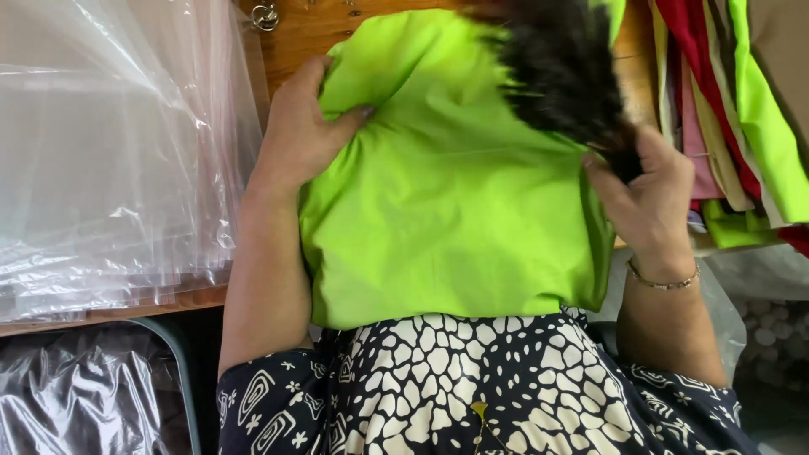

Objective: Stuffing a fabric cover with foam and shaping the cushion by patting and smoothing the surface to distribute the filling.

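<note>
On the wooden table point(308, 34), against my lap, lies the lime green garment point(447, 194). Left hand point(299, 126) pinches its upper left edge, thumb on top; right hand point(649, 198) grips the right edge plus a dark furry trim point(565, 67). Clear plastic bags point(109, 152) stacked left, coloured fabrics point(725, 101) right.

1. The lime-green cloth point(447, 202) looks matt, smooth and softly creased.
2. The dark trim point(560, 67) is shaggy and fur-like.
3. The clear bags point(109, 152) at the worktop's left edge are glossy plastic.
4. The worktop point(308, 29) is varnished wood.
</note>
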